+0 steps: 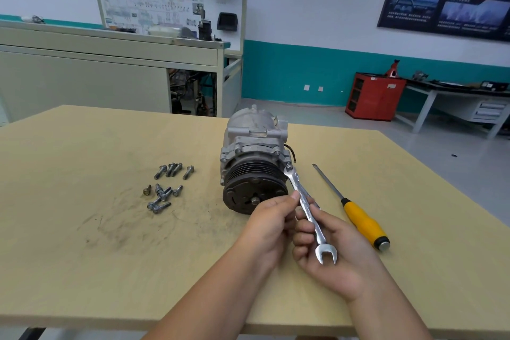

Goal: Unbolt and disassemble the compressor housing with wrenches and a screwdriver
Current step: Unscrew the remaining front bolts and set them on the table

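A grey metal compressor (252, 146) with a dark pulley facing me stands in the middle of the wooden table (82, 257). A silver open-ended wrench (306, 207) has its far jaw set on a bolt (289, 167) at the housing's lower right. My right hand (331, 254) grips the wrench's shaft near its free jaw. My left hand (271, 225) pinches the shaft higher up, beside the pulley. A yellow-handled screwdriver (358, 215) lies on the table to the right of both hands.
Several loose bolts (167, 186) lie scattered on the table left of the compressor. Dark smudges mark the tabletop near them. Behind the table stand a grey workbench (110, 63), a red cabinet (375, 96) and a side bench.
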